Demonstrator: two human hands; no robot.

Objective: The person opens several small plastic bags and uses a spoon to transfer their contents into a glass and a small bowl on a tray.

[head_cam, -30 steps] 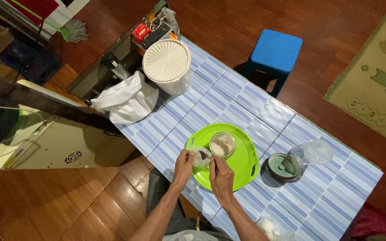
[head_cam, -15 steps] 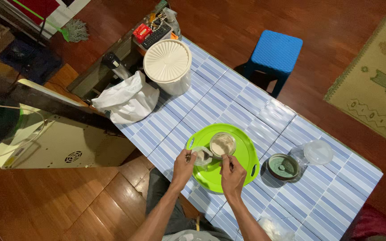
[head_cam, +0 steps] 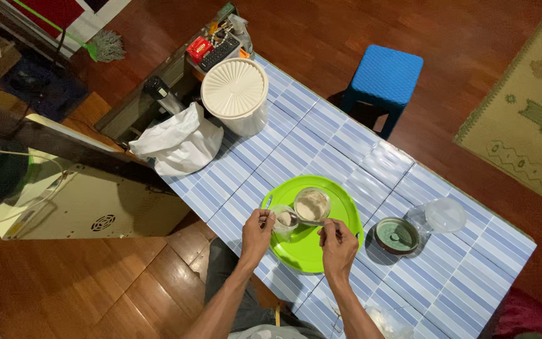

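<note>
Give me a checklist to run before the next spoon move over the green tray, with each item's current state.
1. Left hand steadies the small clear cup: ok.
2. Right hand grips the metal spoon: ok.
3. Spoon tip over the small cup: ok.
4. Both cups, including the larger clear cup of pale powder, sit on the round green plastic tray: ok.
5. Spoon load: cannot tell.
6. Tray fully on the blue striped table: ok.

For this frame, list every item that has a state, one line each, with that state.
Left hand: gripping the small glass.
Small glass: upright on the tray, partly filled with pale powder.
Right hand: holding a spoon.
Spoon: bowl at the small glass.
Second glass: upright, open, holding pale powder.
Green tray: flat on the table.
Cream bucket: lidded.
Green jar: open.
Clear lid: off, lying beside the jar.
</note>
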